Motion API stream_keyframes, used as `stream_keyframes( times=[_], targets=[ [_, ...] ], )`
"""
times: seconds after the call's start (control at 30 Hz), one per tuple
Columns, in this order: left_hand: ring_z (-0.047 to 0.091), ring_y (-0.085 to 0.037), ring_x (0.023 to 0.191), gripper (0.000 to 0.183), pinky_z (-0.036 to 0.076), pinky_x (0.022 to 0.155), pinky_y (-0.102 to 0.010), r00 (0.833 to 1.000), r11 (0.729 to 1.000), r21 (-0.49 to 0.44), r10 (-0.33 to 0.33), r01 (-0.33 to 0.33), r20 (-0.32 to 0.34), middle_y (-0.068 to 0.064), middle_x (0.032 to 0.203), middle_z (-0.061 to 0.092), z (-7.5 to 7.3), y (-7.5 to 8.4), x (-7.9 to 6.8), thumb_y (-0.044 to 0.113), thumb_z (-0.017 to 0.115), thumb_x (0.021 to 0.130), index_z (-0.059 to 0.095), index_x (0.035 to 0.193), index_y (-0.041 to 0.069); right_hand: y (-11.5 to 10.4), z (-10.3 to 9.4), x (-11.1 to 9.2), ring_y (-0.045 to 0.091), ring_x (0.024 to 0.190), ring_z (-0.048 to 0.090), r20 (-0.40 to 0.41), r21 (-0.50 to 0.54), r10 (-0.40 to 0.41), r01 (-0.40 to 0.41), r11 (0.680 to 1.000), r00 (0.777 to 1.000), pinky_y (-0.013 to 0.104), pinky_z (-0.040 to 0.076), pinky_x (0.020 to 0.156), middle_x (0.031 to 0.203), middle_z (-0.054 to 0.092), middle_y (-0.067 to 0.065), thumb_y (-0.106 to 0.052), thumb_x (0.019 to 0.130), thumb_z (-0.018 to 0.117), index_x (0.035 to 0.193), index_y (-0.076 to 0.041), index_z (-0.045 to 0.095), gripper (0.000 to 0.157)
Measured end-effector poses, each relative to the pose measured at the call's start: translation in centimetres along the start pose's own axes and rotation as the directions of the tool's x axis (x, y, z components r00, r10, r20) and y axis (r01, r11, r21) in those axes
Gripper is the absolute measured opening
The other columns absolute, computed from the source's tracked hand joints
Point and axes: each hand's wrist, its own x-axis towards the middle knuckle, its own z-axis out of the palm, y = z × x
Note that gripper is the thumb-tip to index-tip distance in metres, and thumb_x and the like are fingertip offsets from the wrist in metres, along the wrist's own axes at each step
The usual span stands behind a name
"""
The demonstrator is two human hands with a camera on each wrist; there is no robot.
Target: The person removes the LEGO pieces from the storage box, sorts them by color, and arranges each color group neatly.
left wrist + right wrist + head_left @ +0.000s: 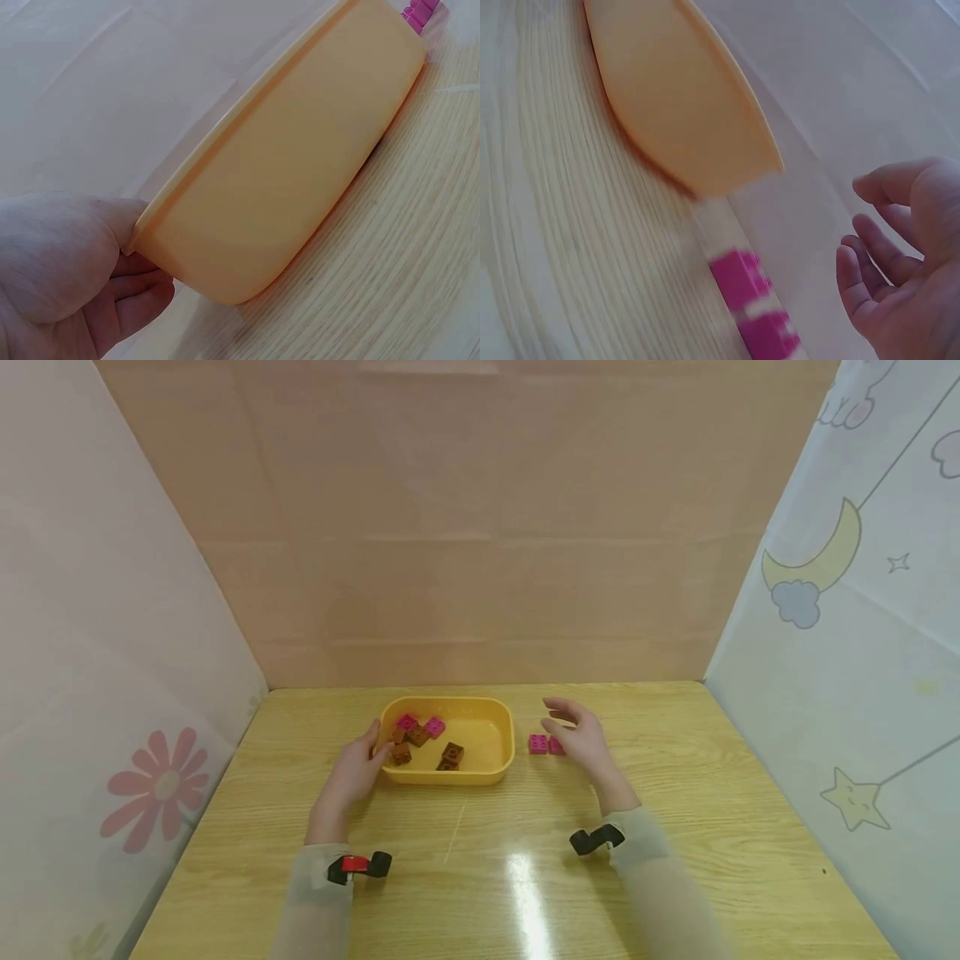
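Observation:
A yellow plastic bin point(483, 772) stands on the table with several brown toy bricks point(452, 753) and pink toy bricks point(435, 727) inside. My left hand point(358, 770) grips its left end, thumb over the rim and fingers under it outside, as the left wrist view shows. To the right of the bin, two pink bricks point(537, 743) sit side by side on the table. Above and beside them hovers my right hand point(585, 742), its fingers loosely bent and holding nothing. In the right wrist view a gap shows between that hand point(900, 262) and the pink bricks point(740, 276).
The wooden table point(420, 877) ends at a tan backdrop point(480, 568). Pale cloth walls stand on the left point(90, 610) and right point(847, 693). A dark camera is strapped on each wrist.

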Motion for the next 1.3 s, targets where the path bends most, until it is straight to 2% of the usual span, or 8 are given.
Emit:
stream_keyframes(
  times=[0.17,0.4,0.6,0.77,1.0,1.3],
  targets=[
    [0.033,-0.047,0.153,0.067,0.029,0.125,-0.059,1.000,1.000,-0.001,0.006,-0.006,-0.009,-0.029,0.168,0.029,0.1,0.0,0.0,0.026,0.051,0.116,0.022,0.166,-0.008,-1.0,3.9,0.7,0.036,0.131,0.061,0.021,0.056,-0.035,0.034,0.998,0.999,0.053,0.052,0.111,0.142,0.066,0.020,-0.012,0.103,0.073,0.139,-0.001,0.068,0.039],
    [0.033,-0.044,0.154,0.068,0.028,0.126,-0.057,1.000,1.000,-0.009,-0.002,0.002,0.001,-0.027,0.170,0.027,0.1,-0.1,0.1,0.029,0.050,0.116,0.021,0.167,-0.006,-2.9,8.9,1.4,0.032,0.127,0.063,0.117,0.074,-0.049,0.040,0.996,0.992,0.052,0.051,0.111,0.141,0.066,0.022,-0.011,0.103,0.073,0.140,-0.002,0.068,0.038],
    [0.031,-0.046,0.155,0.068,0.027,0.126,-0.058,1.000,1.000,0.007,-0.007,0.007,-0.001,-0.028,0.170,0.027,0.1,-0.2,0.1,0.028,0.050,0.116,0.021,0.166,-0.007,-4.0,11.7,2.3,0.032,0.126,0.065,0.207,0.030,-0.051,0.046,0.999,0.977,0.049,0.055,0.107,0.142,0.067,0.018,-0.010,0.103,0.073,0.141,-0.001,0.067,0.039],
    [0.032,-0.046,0.155,0.067,0.028,0.126,-0.058,1.000,1.000,-0.002,-0.013,0.013,0.000,-0.028,0.170,0.026,0.0,-0.2,0.0,0.026,0.050,0.116,0.020,0.167,-0.006,-3.8,14.1,3.3,0.035,0.127,0.065,0.266,-0.019,-0.026,0.032,0.999,0.964,0.045,0.058,0.104,0.141,0.068,0.017,-0.007,0.101,0.072,0.141,-0.001,0.067,0.041],
    [0.033,-0.046,0.154,0.068,0.028,0.125,-0.059,1.000,1.000,-0.010,-0.020,0.020,0.017,-0.027,0.171,0.026,0.2,-0.1,-0.1,0.028,0.049,0.116,0.019,0.168,-0.004,-3.1,15.9,3.8,0.034,0.130,0.063,0.282,-0.116,0.024,0.010,0.993,0.959,0.046,0.056,0.106,0.142,0.068,0.013,-0.008,0.100,0.075,0.142,-0.005,0.068,0.043],
    [0.029,-0.047,0.155,0.067,0.025,0.126,-0.060,1.000,1.000,0.004,0.008,-0.008,0.004,-0.027,0.171,0.023,0.0,-0.4,0.0,0.027,0.049,0.117,0.020,0.166,-0.007,-2.8,16.5,4.7,0.033,0.131,0.062,0.345,-0.123,0.073,-0.033,0.992,0.936,0.046,0.051,0.112,0.143,0.066,0.016,-0.009,0.099,0.077,0.147,-0.002,0.062,0.051]
  ],
)
